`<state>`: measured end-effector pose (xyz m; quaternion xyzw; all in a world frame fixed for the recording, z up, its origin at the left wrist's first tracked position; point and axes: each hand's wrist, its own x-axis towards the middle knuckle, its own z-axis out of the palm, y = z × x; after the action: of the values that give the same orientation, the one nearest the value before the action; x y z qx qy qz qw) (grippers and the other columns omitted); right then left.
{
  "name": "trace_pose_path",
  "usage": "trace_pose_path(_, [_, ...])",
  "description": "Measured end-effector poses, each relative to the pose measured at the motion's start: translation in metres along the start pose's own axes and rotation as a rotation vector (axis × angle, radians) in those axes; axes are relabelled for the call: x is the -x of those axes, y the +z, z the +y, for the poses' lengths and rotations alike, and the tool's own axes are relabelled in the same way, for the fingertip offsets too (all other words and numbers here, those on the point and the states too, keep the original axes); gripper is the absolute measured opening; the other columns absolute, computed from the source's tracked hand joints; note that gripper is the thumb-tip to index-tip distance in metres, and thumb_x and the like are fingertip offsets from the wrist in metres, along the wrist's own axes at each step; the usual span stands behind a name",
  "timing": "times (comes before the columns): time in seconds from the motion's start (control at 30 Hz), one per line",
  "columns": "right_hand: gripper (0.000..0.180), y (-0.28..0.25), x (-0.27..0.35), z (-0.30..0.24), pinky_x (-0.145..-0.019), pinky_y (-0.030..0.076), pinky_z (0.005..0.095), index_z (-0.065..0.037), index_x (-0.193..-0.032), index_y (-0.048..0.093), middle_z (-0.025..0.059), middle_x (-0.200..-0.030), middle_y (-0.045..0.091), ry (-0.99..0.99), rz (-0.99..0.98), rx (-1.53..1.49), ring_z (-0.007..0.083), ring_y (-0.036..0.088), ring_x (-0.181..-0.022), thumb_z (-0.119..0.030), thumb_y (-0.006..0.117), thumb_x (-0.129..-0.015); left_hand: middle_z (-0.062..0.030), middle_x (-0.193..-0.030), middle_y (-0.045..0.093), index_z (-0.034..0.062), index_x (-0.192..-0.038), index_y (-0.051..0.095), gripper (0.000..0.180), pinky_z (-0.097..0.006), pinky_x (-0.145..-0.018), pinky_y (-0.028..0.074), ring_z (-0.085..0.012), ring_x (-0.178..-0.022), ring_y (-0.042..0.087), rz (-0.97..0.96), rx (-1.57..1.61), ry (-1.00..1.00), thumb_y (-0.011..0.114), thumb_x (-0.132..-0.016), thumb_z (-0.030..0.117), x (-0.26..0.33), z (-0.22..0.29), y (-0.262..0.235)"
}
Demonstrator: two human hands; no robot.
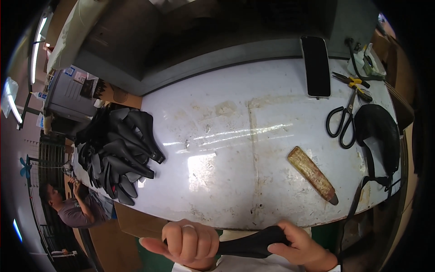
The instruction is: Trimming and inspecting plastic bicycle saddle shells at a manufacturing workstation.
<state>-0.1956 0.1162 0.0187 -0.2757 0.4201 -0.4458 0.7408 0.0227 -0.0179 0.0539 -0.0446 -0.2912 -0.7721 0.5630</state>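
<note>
A black, smooth piece (pixel 251 245), shaped like a bicycle saddle cover, stretches between my hands just off the table's near edge. Its left end disappears into my left hand (pixel 191 240), whose fingers are curled closed with the thumb out to the left. At the other end, my right hand (pixel 301 247) grips the piece between thumb and fingers. On the table, nearest to my right hand, lies a worn, tape-wrapped hand tool (pixel 312 176) with a short dark tip. A heap of similar black saddle covers (pixel 120 149) is piled on the table's left side.
Black-handled scissors (pixel 344 118), yellow-handled pliers (pixel 351 80) and a phone (pixel 316 68) lie on the white table (pixel 226 167) at the right. A black pouch-like item with a strap (pixel 378 131) sits at the right edge. Another person (pixel 79 206) works at far left.
</note>
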Motion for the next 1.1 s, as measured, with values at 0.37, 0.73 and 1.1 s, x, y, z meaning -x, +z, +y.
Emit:
trace_pose_path(0.37, [0.018,0.018,-0.027,-0.026,-0.075,0.053,0.027,0.001,-0.097,0.065,0.008,-0.079,0.075,-0.707,0.492,0.689,0.017,0.068,-0.067,-0.016,0.07,-0.091,-0.0188,-0.088,0.066,0.0076,-0.108,0.048,0.051,-0.054,-0.082,0.058,-0.0364,-0.08,0.068,0.177,-0.498,-0.001,0.055,-0.1,0.057,-0.005,-0.024,-0.011])
trace_pose_path(0.73, [0.02,0.014,-0.029,-0.038,-0.077,0.058,0.0428,0.0,-0.104,0.068,0.0145,-0.099,0.072,-0.843,0.509,1.017,0.0339,0.069,-0.081,-0.015,0.073,-0.091,-0.0221,-0.123,0.057,0.0135,-0.142,0.025,0.099,-0.049,-0.103,0.052,-0.0339,-0.108,0.065,0.421,-0.728,-0.284,0.086,-0.075,0.053,0.009,-0.094,-0.014])
trace_pose_path(1.1, [0.022,0.013,-0.033,-0.031,-0.081,0.056,0.0384,0.001,-0.1,0.065,0.0133,-0.094,0.077,-0.856,0.598,1.076,0.0248,0.075,-0.077,-0.015,0.072,-0.086,-0.0138,-0.118,0.053,0.015,-0.117,0.036,0.072,-0.054,-0.117,0.026,-0.0309,-0.118,0.053,0.362,-0.579,-0.028,0.089,-0.077,0.044,0.02,-0.131,-0.026])
